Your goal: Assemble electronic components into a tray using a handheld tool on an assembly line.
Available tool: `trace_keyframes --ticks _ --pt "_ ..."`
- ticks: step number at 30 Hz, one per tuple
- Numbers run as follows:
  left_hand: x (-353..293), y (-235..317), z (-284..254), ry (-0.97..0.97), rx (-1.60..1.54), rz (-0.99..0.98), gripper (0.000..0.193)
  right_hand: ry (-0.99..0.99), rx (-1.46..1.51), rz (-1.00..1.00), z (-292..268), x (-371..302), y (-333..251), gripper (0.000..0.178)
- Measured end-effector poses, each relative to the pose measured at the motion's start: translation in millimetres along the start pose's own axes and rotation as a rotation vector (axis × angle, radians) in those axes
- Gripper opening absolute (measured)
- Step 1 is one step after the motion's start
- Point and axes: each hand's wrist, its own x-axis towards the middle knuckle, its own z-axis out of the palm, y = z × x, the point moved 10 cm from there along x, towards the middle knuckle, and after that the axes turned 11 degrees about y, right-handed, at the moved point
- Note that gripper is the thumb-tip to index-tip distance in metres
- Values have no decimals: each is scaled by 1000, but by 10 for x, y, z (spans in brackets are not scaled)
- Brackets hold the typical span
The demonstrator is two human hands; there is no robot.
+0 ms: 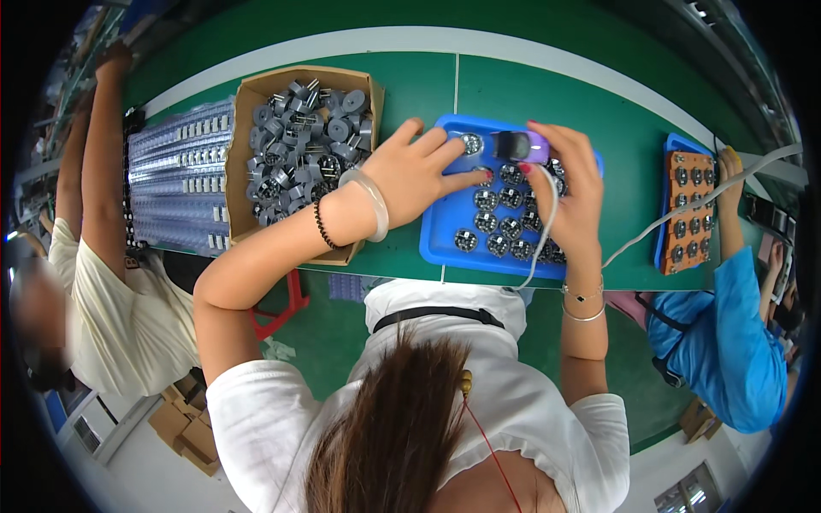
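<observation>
My left hand (412, 169) reaches over the left rim of a blue plastic tray (438, 235), fingers spread apart. One fingertip is at a round part with a shiny, clear-looking top (469, 144); I cannot tell whether they touch. The thumb tip lies by another such part. My right hand (571, 184) is closed around a purple and black handheld device (523, 147), held over the tray's far side. A pale cable (547, 235) hangs by this hand. Several similar round parts (510, 197) stand in loose rows in the tray, some hidden under my right hand.
Left of the tray, a cardboard box (242, 145) holds many grey plugs (308, 128). Beyond it lie clear plastic blister trays (171, 171) with white pieces. At right, an orange rack (684, 188) of round parts rests on a blue tray. A cable (676, 218) crosses the green table. Co-workers sit on both sides.
</observation>
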Motion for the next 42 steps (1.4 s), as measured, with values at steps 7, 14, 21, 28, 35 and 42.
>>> trace_keyframes --ticks 7,14,21,28,35,42 --pt "53 -204 -237 104 -70 -129 32 -134 8 74 213 -3 104 42" --pt "51 -177 -61 51 51 -72 49 -138 38 78 214 -36 103 38" --pt "39 -224 28 -48 108 -41 50 230 313 173 -405 -64 271 32" --pt "320 -358 -183 78 -406 -337 56 595 828 430 -1132 -503 539 47" --pt "-253 -547 218 -191 -901 -866 64 1196 559 651 -1914 -1759 988 27" --pt "-411 -420 497 -520 -905 -984 79 1391 150 708 -2652 -2153 1347 30"
